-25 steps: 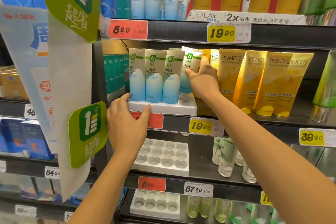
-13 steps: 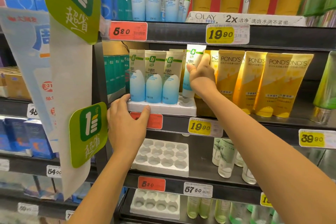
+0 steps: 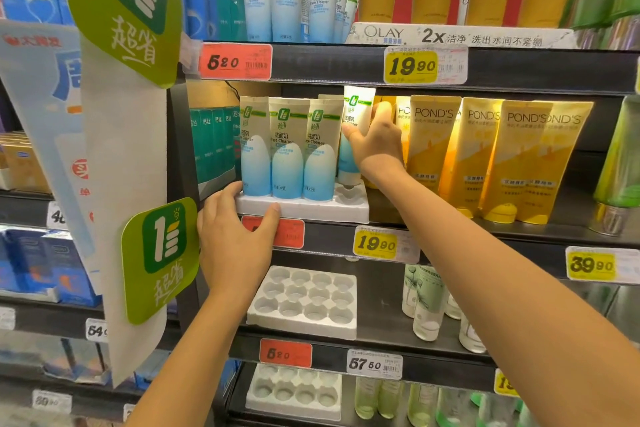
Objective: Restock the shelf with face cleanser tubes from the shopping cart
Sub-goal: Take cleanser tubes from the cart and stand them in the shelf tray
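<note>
Shelf [image 3: 450,229] carried a white tray [image 3: 304,208], steadied at its near left edge by the left hand [image 3: 235,239], grip flat. Right hand [image 3: 377,146] clasped 1 light, squashy cleanser tube [image 3: 356,114] mid-body over the tray's right socket.

Right hand [image 3: 375,142] gripped a white-and-blue face cleanser tube [image 3: 353,135], tilted, cap just above the white foam tray [image 3: 304,208]; left hand [image 3: 235,239] braced the tray's front edge.

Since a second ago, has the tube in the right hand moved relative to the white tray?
Yes. The tube in the right hand has risen; its cap now hangs just above the white tray.
</note>
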A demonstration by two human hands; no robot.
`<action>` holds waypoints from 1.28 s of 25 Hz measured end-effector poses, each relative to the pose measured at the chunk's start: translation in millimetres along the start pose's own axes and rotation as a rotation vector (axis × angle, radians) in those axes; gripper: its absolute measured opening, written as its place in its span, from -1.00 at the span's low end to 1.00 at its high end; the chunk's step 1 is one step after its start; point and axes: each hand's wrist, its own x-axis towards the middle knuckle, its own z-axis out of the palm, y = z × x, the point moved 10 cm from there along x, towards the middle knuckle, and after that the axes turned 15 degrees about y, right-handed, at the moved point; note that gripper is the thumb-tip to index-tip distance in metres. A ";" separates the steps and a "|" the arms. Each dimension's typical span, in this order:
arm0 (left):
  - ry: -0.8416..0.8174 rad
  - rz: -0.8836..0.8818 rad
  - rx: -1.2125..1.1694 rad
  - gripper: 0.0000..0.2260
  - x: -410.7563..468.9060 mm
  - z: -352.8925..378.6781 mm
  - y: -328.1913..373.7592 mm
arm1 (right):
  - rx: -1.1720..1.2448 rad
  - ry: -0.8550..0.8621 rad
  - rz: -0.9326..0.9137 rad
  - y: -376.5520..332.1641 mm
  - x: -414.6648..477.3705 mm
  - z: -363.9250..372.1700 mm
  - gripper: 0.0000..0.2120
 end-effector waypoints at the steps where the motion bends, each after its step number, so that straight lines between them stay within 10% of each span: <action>1: -0.001 -0.002 0.001 -0.49 -0.2 -0.1 0.0 | 0.025 -0.002 -0.001 -0.3 -1.5 0.3 -0.65; 20: -0.038 -0.058 -0.264 -0.69 -5.5 -9.5 0.1 | -0.188 -0.262 0.118 21.9 -25.4 11.8 -0.65; 25: -0.197 -0.163 -0.558 -0.79 -45.6 -19.5 2.7 | 0.015 0.005 -0.124 -15.2 -83.0 -81.4 -0.86; 32: -0.584 -0.345 -0.643 -0.85 -168.5 -13.9 -1.8 | 0.157 0.024 0.338 71.5 -245.3 -233.4 -0.91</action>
